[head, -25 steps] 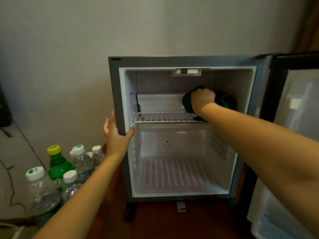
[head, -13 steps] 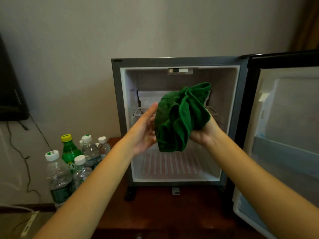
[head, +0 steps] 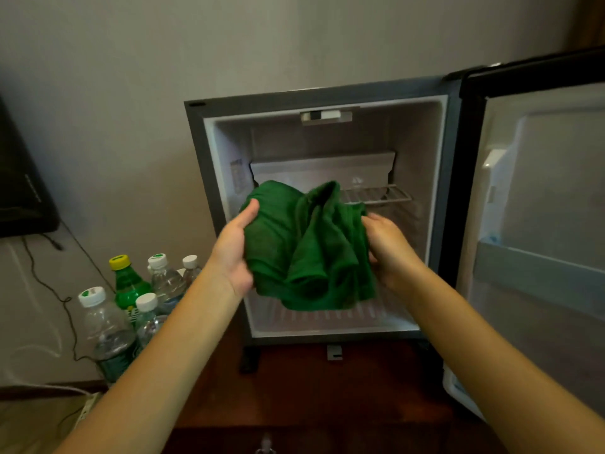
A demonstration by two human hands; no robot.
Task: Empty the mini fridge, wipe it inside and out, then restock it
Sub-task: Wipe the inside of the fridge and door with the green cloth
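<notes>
The grey mini fridge (head: 320,96) stands open on a dark wooden surface, and its white inside holds only a wire shelf (head: 376,194). In front of the opening hangs a crumpled green cloth (head: 307,247), held between both hands. My left hand (head: 234,247) grips its left side with the thumb on top. Its right side is gripped by my right hand (head: 384,247). The fridge door (head: 537,204) is swung open at the right.
Several bottles stand left of the fridge: clear water bottles (head: 104,326) with white caps and a green bottle (head: 126,283) with a yellow cap. A black screen (head: 19,198) and a cable (head: 49,283) are at the far left. A wall is behind.
My right hand drew the cloth out of the fridge's upper shelf. My left hand left the fridge frame and took hold of the cloth. The cloth now sits lower, spread between both hands.
</notes>
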